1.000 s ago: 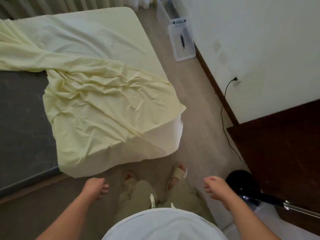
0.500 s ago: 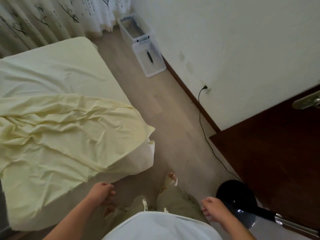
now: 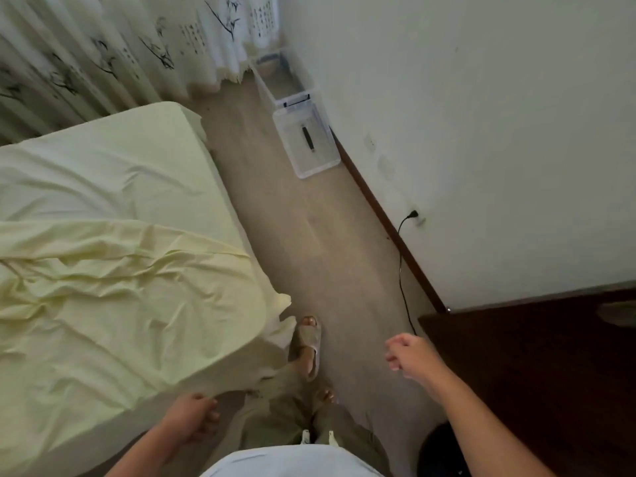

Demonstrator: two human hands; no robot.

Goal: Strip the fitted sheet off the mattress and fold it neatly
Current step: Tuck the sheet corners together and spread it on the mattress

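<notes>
The pale yellow fitted sheet (image 3: 113, 297) lies rumpled over the near part of the mattress (image 3: 103, 156), folded back on itself, its loose corner hanging past the bed's near right corner. The far part of the sheet looks smooth on the mattress. My left hand (image 3: 192, 416) hangs low beside the bed's near edge, fingers loosely curled, holding nothing. My right hand (image 3: 407, 356) is out over the floor, fingers half curled and empty, apart from the sheet.
A floor aisle runs between the bed and the white wall (image 3: 481, 132). Clear plastic bins (image 3: 306, 142) stand against the wall ahead. A black cord (image 3: 402, 270) hangs from an outlet. A dark wooden door (image 3: 533, 373) is at right, a black round object (image 3: 437, 452) below it. Patterned curtains (image 3: 103, 53) hang behind the bed.
The view has swung right and forward along the bed's side; I have stepped into the aisle. My right hand has risen; the left stays low by the bed.
</notes>
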